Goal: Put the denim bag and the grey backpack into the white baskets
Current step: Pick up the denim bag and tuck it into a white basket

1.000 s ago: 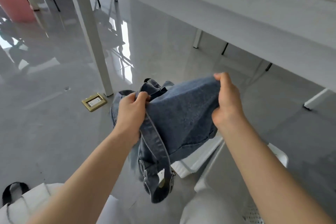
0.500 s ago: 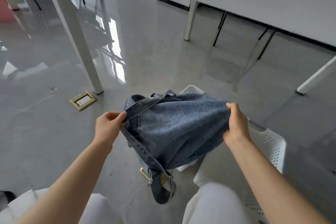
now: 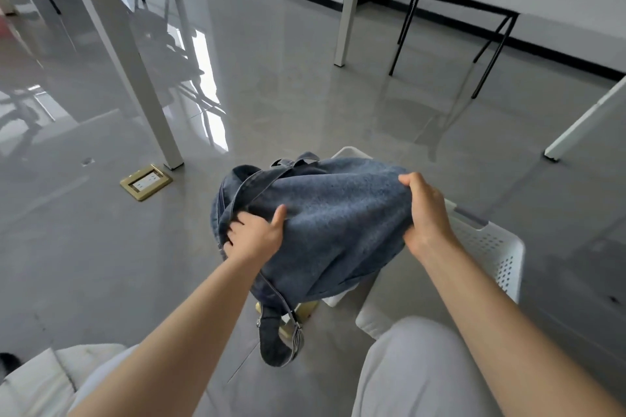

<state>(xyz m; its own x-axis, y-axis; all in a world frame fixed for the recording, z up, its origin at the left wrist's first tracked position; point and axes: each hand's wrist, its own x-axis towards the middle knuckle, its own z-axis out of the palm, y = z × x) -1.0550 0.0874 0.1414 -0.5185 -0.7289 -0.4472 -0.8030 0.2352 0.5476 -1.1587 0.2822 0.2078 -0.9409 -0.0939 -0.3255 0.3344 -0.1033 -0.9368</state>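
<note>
Both hands on the denim bag, held above the white basket on the floor. Left hand: grip clamped on the bag's left side, fingers bunched into the fabric by the strap, thumb up on top. Right hand: grip pinched shut on the bag's right edge. Bag covers most of the basket; only the basket's perforated right wall and a far corner show. One strap hangs loose below the bag, between my knees. Brass floor socket left of the bag, just beside a white table leg.
</note>
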